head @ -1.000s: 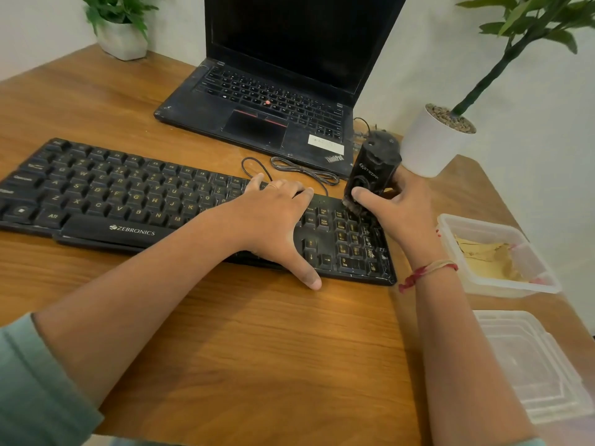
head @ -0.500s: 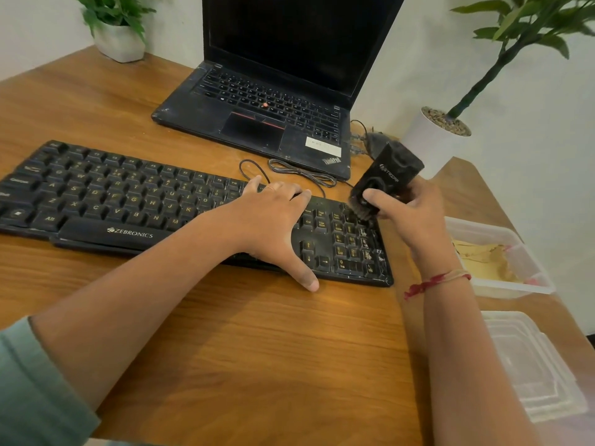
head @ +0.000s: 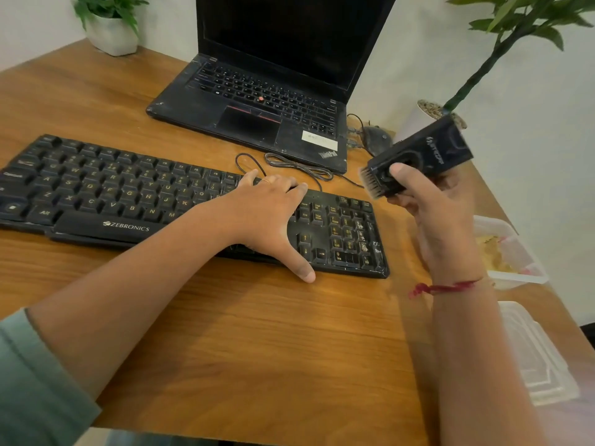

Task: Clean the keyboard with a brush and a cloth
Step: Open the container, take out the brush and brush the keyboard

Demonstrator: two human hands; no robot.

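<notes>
A black Zebronics keyboard [head: 96, 194] lies across the wooden desk [head: 257, 349]. My left hand [head: 270, 214] rests flat on its right part, fingers spread, thumb touching the desk at the front edge. My right hand [head: 431, 214] grips a black block-shaped brush [head: 421, 156] in the air to the right of the keyboard, above its back right corner. The brush is tilted, its short bristles pointing left and down, clear of the keys. A yellowish cloth [head: 495, 255] lies in an open plastic box, partly hidden by my right wrist.
A black laptop [head: 257, 104] stands open behind the keyboard, with a coiled cable [head: 299, 169] and a mouse [head: 375, 136] beside it. Potted plants stand at the back left [head: 109, 30] and back right [head: 428, 114]. A plastic box [head: 521, 275] and a clear lid [head: 541, 358] sit at the right edge.
My right hand has lifted the brush off the number pad and carried it up and to the right, tilting it. My left hand has stayed on the keyboard.
</notes>
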